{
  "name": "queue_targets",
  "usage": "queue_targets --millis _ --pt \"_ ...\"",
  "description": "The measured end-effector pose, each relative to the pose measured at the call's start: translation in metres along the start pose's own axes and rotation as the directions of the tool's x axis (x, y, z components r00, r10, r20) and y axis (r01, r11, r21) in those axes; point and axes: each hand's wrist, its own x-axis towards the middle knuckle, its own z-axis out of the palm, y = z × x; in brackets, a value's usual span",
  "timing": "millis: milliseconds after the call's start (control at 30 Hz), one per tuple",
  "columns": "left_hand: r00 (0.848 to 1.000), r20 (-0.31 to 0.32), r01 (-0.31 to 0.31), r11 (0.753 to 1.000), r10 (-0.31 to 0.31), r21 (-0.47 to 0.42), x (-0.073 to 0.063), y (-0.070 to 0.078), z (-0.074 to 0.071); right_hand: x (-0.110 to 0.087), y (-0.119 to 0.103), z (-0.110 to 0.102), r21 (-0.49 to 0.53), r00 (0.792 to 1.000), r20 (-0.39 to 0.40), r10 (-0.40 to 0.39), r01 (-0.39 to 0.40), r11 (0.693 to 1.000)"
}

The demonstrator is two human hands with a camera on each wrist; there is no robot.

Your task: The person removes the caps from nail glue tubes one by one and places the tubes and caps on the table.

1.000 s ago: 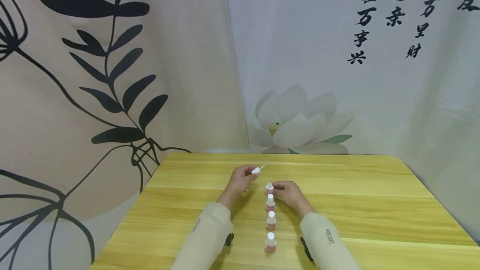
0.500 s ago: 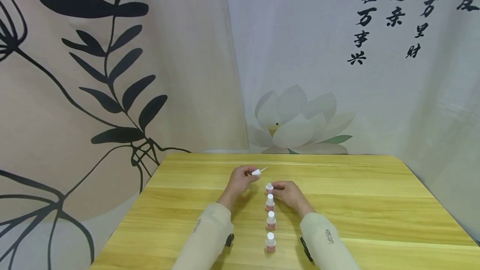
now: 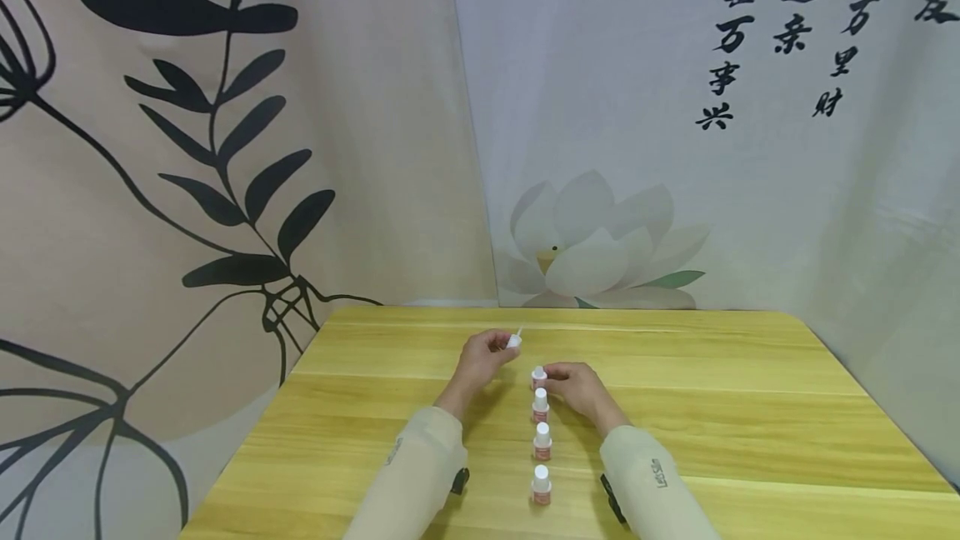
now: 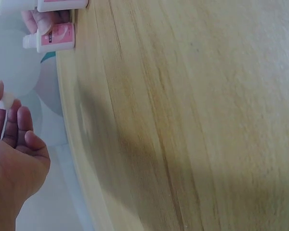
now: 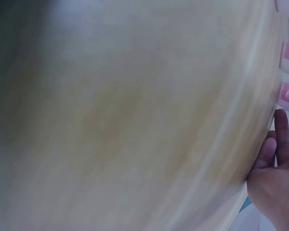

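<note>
While the head view takes in the whole bench (image 3: pixel 750 415), I see the left hand (image 3: pixel 480 361) pinching a white applicator cap (image 3: pixel 513 342), its thin stem (image 3: pixel 520 330) pointing up, clear of everything. The right hand (image 3: pixel 576 384) holds the uncapped bottle (image 3: pixel 538 381) by its right side, at the far end of a row; three capped bottles (image 3: pixel 542 443) stand upright nearer the person.

From the left wrist, the cap sits between thumb and fingers, and the open bottle shows its bare neck (image 4: pixel 30 42) and pink label, right-hand fingers against it.

From the right wrist, the frame's edge cuts off that hand's fingertips, so its grip cannot be judged there.

The step in hand looks like managing the freed applicator with its bottle steadied; whether it is going back, I cannot tell. Recapping would call for turning the stem downward over the neck, bottle unmoved.
</note>
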Motion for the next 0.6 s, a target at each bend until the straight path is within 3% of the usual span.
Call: queue_targets --millis 600 --pt "1.000 -0.005 0.020 1.000 -0.020 0.003 -0.0018 0.0052 0.0029 0.0010 0.0011 -0.0018 0.015 1.000 -0.005 -0.006 0.006 1.000"
